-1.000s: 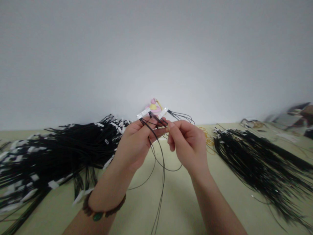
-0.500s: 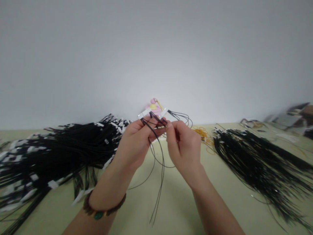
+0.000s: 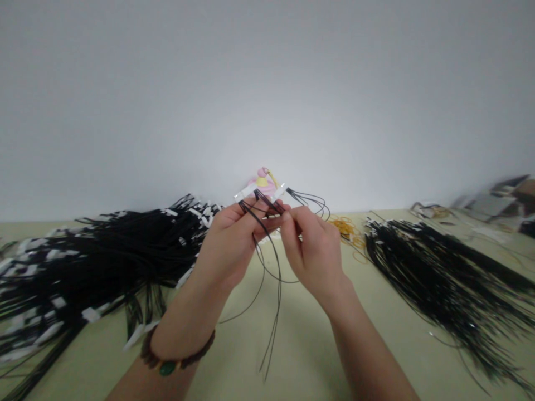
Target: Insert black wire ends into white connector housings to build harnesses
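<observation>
Now, your left hand (image 3: 230,240) and right hand (image 3: 316,245) pinch black wires (image 3: 268,201) near a white connector (image 3: 246,193); crossed, they could tangle.

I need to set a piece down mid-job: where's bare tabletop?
Pale green tabletop shows bare between left forearm and right forearm, beside dangling thin black cords, and from the right forearm to the spread black cord pile. Crowded: left, under the white-tagged black cord heap.

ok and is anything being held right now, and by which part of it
Yes, thin black cords: the left hand holds them close to two white pieces, the right hand pinches them slightly further along. Exactly which strands is unclear.
</observation>
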`<state>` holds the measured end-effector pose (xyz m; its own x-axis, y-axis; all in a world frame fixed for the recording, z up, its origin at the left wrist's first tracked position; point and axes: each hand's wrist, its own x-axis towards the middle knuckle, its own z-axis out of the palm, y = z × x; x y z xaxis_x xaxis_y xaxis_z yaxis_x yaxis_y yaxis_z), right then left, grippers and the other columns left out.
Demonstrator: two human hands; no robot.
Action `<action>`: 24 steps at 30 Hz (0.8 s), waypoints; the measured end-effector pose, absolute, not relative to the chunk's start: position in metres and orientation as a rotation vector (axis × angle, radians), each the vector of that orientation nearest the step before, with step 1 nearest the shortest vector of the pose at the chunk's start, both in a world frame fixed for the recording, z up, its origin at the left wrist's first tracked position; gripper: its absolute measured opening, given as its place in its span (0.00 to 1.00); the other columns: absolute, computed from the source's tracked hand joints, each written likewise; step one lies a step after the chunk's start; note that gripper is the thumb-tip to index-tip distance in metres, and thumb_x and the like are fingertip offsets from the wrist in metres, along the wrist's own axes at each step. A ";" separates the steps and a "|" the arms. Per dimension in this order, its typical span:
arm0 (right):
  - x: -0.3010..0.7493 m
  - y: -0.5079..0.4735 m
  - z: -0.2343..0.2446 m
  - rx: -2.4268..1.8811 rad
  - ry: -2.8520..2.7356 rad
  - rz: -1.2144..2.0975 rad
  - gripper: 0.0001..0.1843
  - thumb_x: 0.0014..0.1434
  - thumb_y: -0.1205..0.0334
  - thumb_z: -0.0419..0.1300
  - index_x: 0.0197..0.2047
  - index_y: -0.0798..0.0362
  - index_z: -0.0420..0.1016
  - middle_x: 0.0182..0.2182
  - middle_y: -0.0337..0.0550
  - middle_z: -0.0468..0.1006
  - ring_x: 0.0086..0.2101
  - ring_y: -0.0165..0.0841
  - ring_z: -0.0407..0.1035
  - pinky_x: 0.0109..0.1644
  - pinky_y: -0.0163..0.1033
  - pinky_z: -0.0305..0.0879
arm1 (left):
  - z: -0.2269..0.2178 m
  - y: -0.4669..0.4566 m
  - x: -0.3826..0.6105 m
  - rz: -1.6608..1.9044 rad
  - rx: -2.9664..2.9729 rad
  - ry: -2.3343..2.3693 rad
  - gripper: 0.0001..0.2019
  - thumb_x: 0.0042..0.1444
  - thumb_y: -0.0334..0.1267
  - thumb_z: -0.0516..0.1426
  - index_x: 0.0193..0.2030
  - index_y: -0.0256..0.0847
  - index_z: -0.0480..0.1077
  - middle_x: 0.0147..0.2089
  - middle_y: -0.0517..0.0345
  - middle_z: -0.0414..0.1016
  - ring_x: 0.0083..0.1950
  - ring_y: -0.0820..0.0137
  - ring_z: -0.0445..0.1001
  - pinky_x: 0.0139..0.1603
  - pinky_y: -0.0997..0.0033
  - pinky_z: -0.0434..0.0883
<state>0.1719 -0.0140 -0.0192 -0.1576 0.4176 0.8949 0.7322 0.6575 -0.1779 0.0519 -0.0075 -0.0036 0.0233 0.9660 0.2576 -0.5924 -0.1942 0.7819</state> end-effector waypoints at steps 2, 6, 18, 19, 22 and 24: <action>0.173 -0.014 -0.019 -0.900 -1.793 -0.341 0.11 0.64 0.65 0.50 0.30 0.54 0.67 0.21 0.39 0.71 0.21 0.26 0.60 0.27 0.33 0.53 | -0.003 -0.007 0.051 1.541 0.943 0.528 0.04 0.54 0.29 0.60 0.29 0.34 0.76 0.34 0.52 0.79 0.37 0.69 0.78 0.44 0.71 0.76; 0.175 -0.013 -0.020 -0.868 -1.790 -0.289 0.11 0.64 0.65 0.50 0.30 0.54 0.67 0.22 0.38 0.71 0.20 0.25 0.59 0.27 0.32 0.53 | -0.003 -0.008 0.048 1.528 0.956 0.516 0.03 0.52 0.29 0.60 0.30 0.32 0.76 0.34 0.52 0.78 0.39 0.68 0.78 0.50 0.66 0.75; 0.179 -0.016 -0.015 -0.880 -1.836 -0.057 0.11 0.64 0.64 0.50 0.29 0.53 0.65 0.18 0.34 0.67 0.19 0.24 0.57 0.24 0.30 0.52 | -0.003 -0.004 0.046 1.465 0.934 0.524 0.03 0.53 0.29 0.60 0.34 0.32 0.75 0.36 0.50 0.79 0.40 0.66 0.78 0.46 0.67 0.76; 0.179 -0.016 -0.015 -0.881 -1.843 -0.032 0.12 0.64 0.64 0.50 0.28 0.53 0.65 0.18 0.34 0.66 0.19 0.24 0.58 0.24 0.30 0.53 | -0.003 -0.004 0.045 1.457 0.945 0.526 0.03 0.53 0.29 0.60 0.34 0.32 0.75 0.36 0.49 0.79 0.41 0.65 0.78 0.46 0.66 0.76; 0.180 -0.016 -0.014 -0.866 -1.848 0.016 0.12 0.64 0.65 0.50 0.28 0.52 0.64 0.17 0.33 0.64 0.19 0.23 0.57 0.24 0.30 0.53 | -0.004 -0.004 0.045 1.445 0.977 0.524 0.03 0.54 0.29 0.59 0.33 0.32 0.75 0.36 0.48 0.79 0.40 0.64 0.79 0.46 0.64 0.76; 0.180 -0.015 -0.014 -0.858 -1.840 0.021 0.12 0.64 0.65 0.50 0.27 0.52 0.63 0.17 0.32 0.63 0.18 0.23 0.56 0.24 0.30 0.52 | -0.004 -0.004 0.045 1.445 0.982 0.528 0.03 0.54 0.30 0.59 0.33 0.32 0.75 0.36 0.48 0.80 0.40 0.64 0.79 0.47 0.63 0.76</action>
<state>0.1804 -0.0154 -0.0135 -0.1853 0.5623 0.8059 0.5438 0.7418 -0.3925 0.0448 -0.0038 -0.0038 0.1111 0.9611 0.2530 -0.5716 -0.1464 0.8073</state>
